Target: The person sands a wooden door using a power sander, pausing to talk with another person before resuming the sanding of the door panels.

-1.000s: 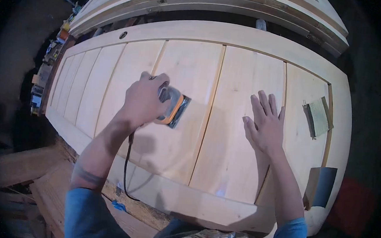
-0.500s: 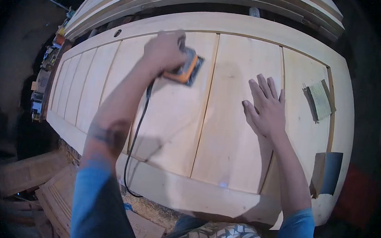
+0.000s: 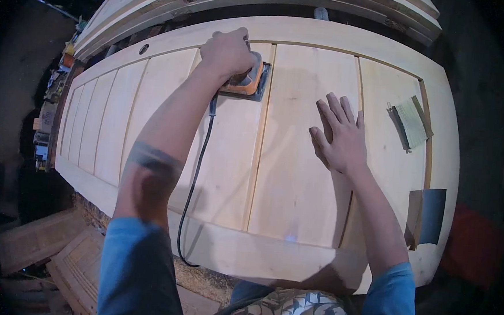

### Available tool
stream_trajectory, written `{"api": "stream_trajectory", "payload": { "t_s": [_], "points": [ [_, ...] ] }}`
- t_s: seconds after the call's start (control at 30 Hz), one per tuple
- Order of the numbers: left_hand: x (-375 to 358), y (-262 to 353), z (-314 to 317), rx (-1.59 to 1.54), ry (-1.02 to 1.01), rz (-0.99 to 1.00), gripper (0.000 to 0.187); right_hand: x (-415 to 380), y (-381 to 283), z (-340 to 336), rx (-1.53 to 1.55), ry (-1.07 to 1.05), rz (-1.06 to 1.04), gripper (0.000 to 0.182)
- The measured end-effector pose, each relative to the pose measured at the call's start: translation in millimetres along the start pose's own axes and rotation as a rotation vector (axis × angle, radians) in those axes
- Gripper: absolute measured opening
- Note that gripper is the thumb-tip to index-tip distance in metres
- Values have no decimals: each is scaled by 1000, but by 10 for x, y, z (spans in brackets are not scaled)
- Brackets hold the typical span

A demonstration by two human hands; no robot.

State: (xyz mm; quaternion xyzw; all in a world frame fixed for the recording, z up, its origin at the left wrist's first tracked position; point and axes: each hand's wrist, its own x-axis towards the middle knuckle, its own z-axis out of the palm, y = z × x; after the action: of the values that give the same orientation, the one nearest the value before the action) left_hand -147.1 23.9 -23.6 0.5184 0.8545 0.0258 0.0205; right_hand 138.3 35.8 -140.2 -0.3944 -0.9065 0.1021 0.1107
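A pale wooden door (image 3: 223,156) with recessed panels and narrow grooves lies flat before me. At its far side my left hand (image 3: 228,53) is wrapped round an orange and grey electric sander (image 3: 248,79), whose square pad rests on a panel beside a groove. The sander's black cord (image 3: 195,183) trails over the near edge. My right hand (image 3: 344,137) lies on another panel, fingers spread, with nothing in it. Right of that hand is a worn greenish sheet of sandpaper (image 3: 411,123), curled at its edges. A dark folded sandpaper piece (image 3: 432,216) sits near the right end.
Behind the door, more pale wooden doors (image 3: 261,5) are stacked. Carved brown wooden panels (image 3: 78,268) lie low at the left, near sawdust (image 3: 207,282). Assorted small items (image 3: 45,127) line the far left. A dark red object (image 3: 470,246) is beyond the right end.
My left hand has pushed the sander away from me and closer to the groove on its right, turning it straighter. My right hand stays spread on the door. The whole view has shifted slightly.
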Motion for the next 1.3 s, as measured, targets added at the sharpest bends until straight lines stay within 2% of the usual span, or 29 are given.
{"api": "stream_trajectory", "payload": {
  "t_s": [0.07,0.1,0.2,0.27,0.37,0.43,0.53,0.67,0.7,0.8,0.87,0.9,1.0,1.13,1.23,1.3],
  "points": [
    [8,-10,25,15,19,19,46,-9,23,32,-2,11,-8,63],
    [-170,3,-29,18,-42,14,46,-2,23,30,3,18,-12,63],
    [-1010,-44,-112,1,-156,48,47,5,-5,-8,-22,-18,13,63],
    [-1463,17,-138,23,-122,54,47,2,-16,-16,16,-7,23,63],
    [-1357,111,-142,-31,-157,13,48,5,-27,-31,34,-12,35,62],
    [-962,142,-42,20,-38,-11,48,17,-7,-16,32,5,29,62],
    [-222,181,-7,28,-41,-100,46,-9,14,33,34,42,13,61],
    [94,176,-68,27,-84,-151,44,-9,34,49,29,58,-7,60],
    [-37,154,-94,-10,-123,-112,45,-7,43,43,29,59,-12,60],
    [-712,37,-15,54,-56,-34,50,-9,37,42,36,39,7,60],
    [-1304,66,-120,5,-124,-31,48,-13,17,22,47,26,15,61],
    [-1519,115,-179,-10,-180,-89,48,-12,10,9,50,21,23,61],
    [-1643,149,-125,7,-122,-88,48,5,-7,-23,63,2,42,61],
    [-678,114,-63,44,-77,-170,49,5,7,-7,80,19,36,60],
    [154,-21,-11,1,-44,-170,48,-5,11,17,90,46,29,59],
    [429,-19,-44,7,-75,-129,50,1,18,-15,88,38,27,57]
  ]
}}
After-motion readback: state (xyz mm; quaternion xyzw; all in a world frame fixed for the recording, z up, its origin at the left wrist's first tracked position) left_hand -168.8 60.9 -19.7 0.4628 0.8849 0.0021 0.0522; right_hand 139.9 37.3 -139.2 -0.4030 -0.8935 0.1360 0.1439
